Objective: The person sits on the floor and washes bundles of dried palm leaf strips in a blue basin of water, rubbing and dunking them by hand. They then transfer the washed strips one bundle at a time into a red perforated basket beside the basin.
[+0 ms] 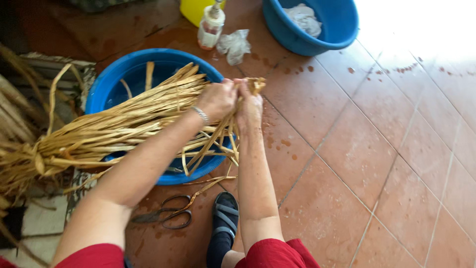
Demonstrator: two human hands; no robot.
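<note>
both hands, left hand [216, 99] and right hand [249, 106], grip clamped on straw bundle [124, 124] over blue basin [106, 82]

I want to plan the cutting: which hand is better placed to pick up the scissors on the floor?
Probably the left hand: the scissors lie on the tiles below the left forearm. The right hand could then keep holding the straw bundle.

Open tiled floor [396, 164] from one through five o'clock of the hands, free for passing. Blocked at nine by straw bundle [109, 129] over blue basin [106, 82]; at twelve by bottle [210, 25], crumpled rag [234, 45], second basin [342, 34]; at six by scissors [163, 214], sandalled foot [225, 218].
</note>
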